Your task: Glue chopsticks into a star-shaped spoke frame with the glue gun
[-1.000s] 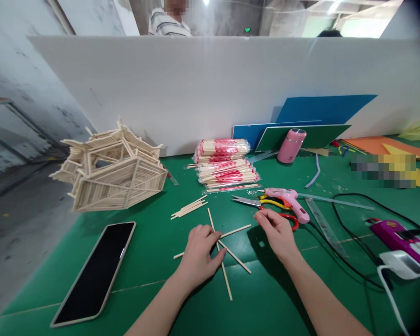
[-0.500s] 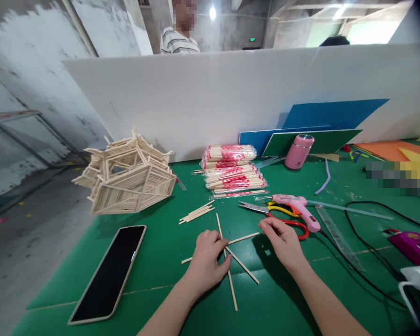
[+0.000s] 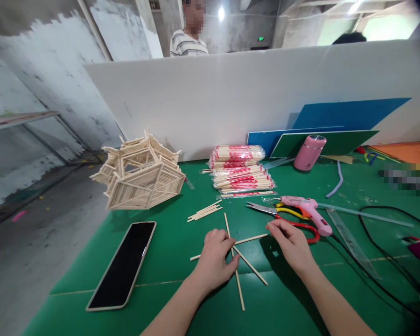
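Note:
Several thin wooden chopsticks lie crossed on the green table: a long one (image 3: 239, 283) running away from me, a slanting one (image 3: 252, 267) and a sideways one (image 3: 250, 239). My left hand (image 3: 217, 256) rests over their crossing, thumb and fingers closed round it, hiding the joint. By the right end of the sideways chopstick, my right hand (image 3: 290, 242) has its fingertips pinched together; whatever they hold, if anything, is too small to make out. Behind that hand lie scissors (image 3: 297, 225) with red and yellow handles, touching a pink glue gun (image 3: 313, 212).
A phone (image 3: 122, 266) lies at left, below a stick-built model (image 3: 143, 182). Shorter sticks (image 3: 205, 211) and wrapped chopstick bundles (image 3: 241, 170) lie farther back. A pink flask (image 3: 310, 153) stands before upright boards (image 3: 353, 116). A black cord (image 3: 367, 270) crosses the right side.
The whole scene has shifted to the right in view as the camera turned slightly left. Both hands keep nearly the same places relative to the crossed chopsticks.

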`<state>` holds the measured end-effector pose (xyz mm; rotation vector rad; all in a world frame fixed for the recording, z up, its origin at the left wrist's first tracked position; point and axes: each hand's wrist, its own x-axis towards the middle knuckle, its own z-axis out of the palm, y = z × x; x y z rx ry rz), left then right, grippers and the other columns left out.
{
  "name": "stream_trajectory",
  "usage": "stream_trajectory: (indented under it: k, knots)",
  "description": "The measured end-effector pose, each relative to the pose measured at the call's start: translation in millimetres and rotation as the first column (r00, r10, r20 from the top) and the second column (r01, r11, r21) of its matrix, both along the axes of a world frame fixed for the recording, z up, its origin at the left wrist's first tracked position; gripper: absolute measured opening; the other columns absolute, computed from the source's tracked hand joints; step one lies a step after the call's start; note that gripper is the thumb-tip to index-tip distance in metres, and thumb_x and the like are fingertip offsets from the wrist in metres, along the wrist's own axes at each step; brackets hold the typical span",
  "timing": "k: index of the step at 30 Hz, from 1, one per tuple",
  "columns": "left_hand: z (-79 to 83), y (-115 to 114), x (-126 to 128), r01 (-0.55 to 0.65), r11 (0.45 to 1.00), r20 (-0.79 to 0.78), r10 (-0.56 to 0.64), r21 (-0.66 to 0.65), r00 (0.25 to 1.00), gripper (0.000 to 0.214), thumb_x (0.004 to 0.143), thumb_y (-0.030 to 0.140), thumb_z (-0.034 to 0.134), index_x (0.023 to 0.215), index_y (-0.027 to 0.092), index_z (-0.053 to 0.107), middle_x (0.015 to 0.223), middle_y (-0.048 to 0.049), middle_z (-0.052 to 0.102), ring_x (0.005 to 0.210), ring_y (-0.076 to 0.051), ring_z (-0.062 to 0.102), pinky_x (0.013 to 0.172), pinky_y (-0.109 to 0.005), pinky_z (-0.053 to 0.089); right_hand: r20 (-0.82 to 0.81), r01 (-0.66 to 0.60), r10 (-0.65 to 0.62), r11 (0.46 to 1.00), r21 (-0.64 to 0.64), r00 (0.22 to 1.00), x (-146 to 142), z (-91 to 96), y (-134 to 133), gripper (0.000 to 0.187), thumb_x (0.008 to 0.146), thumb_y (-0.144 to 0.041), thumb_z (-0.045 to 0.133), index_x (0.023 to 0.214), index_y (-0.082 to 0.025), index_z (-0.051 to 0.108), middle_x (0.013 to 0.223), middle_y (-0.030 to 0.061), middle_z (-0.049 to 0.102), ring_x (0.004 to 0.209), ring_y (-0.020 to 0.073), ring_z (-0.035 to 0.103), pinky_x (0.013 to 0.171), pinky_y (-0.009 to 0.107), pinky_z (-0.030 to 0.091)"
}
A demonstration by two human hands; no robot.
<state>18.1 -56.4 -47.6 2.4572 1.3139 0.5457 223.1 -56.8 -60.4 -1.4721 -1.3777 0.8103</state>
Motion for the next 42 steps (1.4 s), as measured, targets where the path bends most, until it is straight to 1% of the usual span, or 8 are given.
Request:
stream_trajectory:
  k: [6, 14, 22, 28, 32, 42]
  knots:
    - [-0.7, -0.1, -0.7, 0.004, 1.000, -0.011, -0.004, -0.003, 1.000, 0.020, 0.072, 0.026, 0.049, 0.088, 0.018, 0.058, 0.082, -0.0058, 0.049, 0.079, -0.020, 0.043, 0.074, -0.036, 0.037, -0.002, 0.007, -0.007, 1.000, 0.015, 1.000, -0.3, -0.2, -0.1, 0.025, 0.074, -0.041, 0.049, 0.067, -0.017, 0.055, 0.059, -0.0007, 0.049, 0.054, 0.0120, 0.042, 0.047, 0.022, 0.034]
    - [-2.6, -0.5, -0.7, 0.011, 1.000, -0.014, -0.011, 0.002, 1.000, 0.020, 0.072, 0.026, 0.050, 0.088, 0.018, 0.058, 0.082, -0.0059, 0.049, 0.079, -0.019, 0.043, 0.074, -0.035, 0.036, -0.005, -0.003, 0.003, 1.000, -0.016, 1.000, -0.4, -0.4, 0.0, 0.026, 0.075, -0.041, 0.048, 0.067, -0.018, 0.053, 0.060, -0.0013, 0.047, 0.055, 0.0120, 0.041, 0.050, 0.023, 0.033]
    - [-1.2, 0.6, 0.7, 0.008, 1.000, -0.028, -0.008, -0.012, 1.000, 0.019, 0.073, 0.026, 0.049, 0.088, 0.018, 0.058, 0.082, -0.0055, 0.049, 0.079, -0.020, 0.043, 0.073, -0.035, 0.036, -0.011, -0.004, 0.003, 1.000, -0.024, 1.000, -0.4, -2.8, 0.7, 0.025, 0.075, -0.041, 0.048, 0.071, -0.017, 0.055, 0.064, 0.0003, 0.053, 0.060, 0.0136, 0.046, 0.051, 0.023, 0.035]
    - [-1.5, 0.3, 0.2, 0.005, 1.000, -0.025, -0.005, -0.014, 1.000, 0.020, 0.072, 0.026, 0.049, 0.088, 0.018, 0.059, 0.082, -0.0055, 0.049, 0.080, -0.020, 0.043, 0.074, -0.035, 0.036, 0.000, -0.008, 0.008, 1.000, -0.009, 1.000, -0.8, -2.1, 1.5, 0.027, 0.075, -0.042, 0.048, 0.067, -0.017, 0.055, 0.061, -0.0005, 0.053, 0.058, 0.0132, 0.047, 0.052, 0.023, 0.036]
    - [-1.7, 0.0, -0.2, 0.000, 1.000, -0.020, 0.000, -0.013, 1.000, 0.021, 0.072, 0.027, 0.049, 0.088, 0.018, 0.059, 0.082, -0.0055, 0.049, 0.080, -0.019, 0.043, 0.073, -0.034, 0.036, 0.005, -0.004, 0.004, 1.000, -0.013, 1.000, -0.6, -2.8, 1.9, 0.028, 0.074, -0.044, 0.048, 0.069, -0.017, 0.056, 0.063, 0.0000, 0.054, 0.059, 0.0138, 0.048, 0.052, 0.023, 0.037]
    - [-2.2, 0.3, -0.3, 0.003, 1.000, -0.015, -0.003, -0.022, 1.000, 0.020, 0.072, 0.026, 0.049, 0.087, 0.018, 0.059, 0.083, -0.0058, 0.050, 0.080, -0.020, 0.043, 0.074, -0.034, 0.036, 0.016, -0.009, 0.009, 1.000, -0.006, 1.000, -0.9, -2.5, 1.0, 0.028, 0.075, -0.043, 0.047, 0.068, -0.018, 0.055, 0.061, -0.0011, 0.051, 0.057, 0.0126, 0.045, 0.051, 0.022, 0.036]
